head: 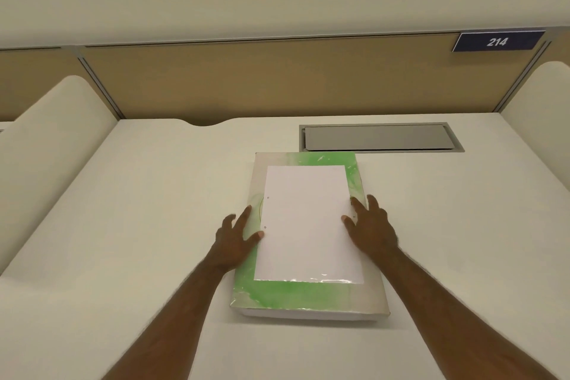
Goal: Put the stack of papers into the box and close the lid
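Note:
A flat box (277,296) with a green and grey lid lies shut on the white desk, its long side running away from me. A white stack of papers (308,225) with punch holes on its left edge rests on top of the lid. My left hand (237,237) lies at the stack's left edge, thumb touching the paper, fingers spread over the lid. At the stack's right edge is my right hand (370,225), with thumb and forefinger on the paper. Both hands are flat, and neither has a closed grip on anything.
A grey cable hatch (379,137) is set into the desk (138,210) just behind the box. Rounded white dividers stand at left (52,139) and right (543,120). A tan back panel carries a blue sign reading 214 (497,41).

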Action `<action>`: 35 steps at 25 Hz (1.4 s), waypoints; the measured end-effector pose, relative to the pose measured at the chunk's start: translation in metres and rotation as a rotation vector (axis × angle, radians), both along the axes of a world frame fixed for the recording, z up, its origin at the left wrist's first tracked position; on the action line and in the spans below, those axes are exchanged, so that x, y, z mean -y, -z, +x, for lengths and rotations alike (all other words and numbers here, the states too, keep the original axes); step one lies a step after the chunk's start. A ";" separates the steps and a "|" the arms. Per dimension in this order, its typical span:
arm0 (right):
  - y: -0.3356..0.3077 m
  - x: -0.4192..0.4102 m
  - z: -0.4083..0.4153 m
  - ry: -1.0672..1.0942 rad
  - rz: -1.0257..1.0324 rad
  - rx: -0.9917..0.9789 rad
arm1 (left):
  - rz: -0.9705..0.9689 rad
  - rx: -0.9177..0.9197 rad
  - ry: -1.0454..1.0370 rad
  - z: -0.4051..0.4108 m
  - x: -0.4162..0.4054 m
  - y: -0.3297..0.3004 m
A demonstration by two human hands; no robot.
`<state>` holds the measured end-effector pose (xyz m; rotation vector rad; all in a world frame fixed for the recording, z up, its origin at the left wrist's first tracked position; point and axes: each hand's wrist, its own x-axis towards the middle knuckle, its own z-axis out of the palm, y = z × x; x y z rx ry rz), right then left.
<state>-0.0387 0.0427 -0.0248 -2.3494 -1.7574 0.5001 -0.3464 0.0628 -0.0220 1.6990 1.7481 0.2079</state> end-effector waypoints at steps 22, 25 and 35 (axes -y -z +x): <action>0.024 -0.050 -0.001 -0.243 0.023 0.139 | 0.255 -0.326 0.235 0.044 -0.056 0.027; 0.024 -0.050 0.000 -0.239 0.027 0.148 | 0.254 -0.319 0.236 0.044 -0.057 0.028; 0.009 -0.049 -0.001 -0.262 0.036 0.146 | 0.236 -0.379 0.279 0.045 -0.046 0.007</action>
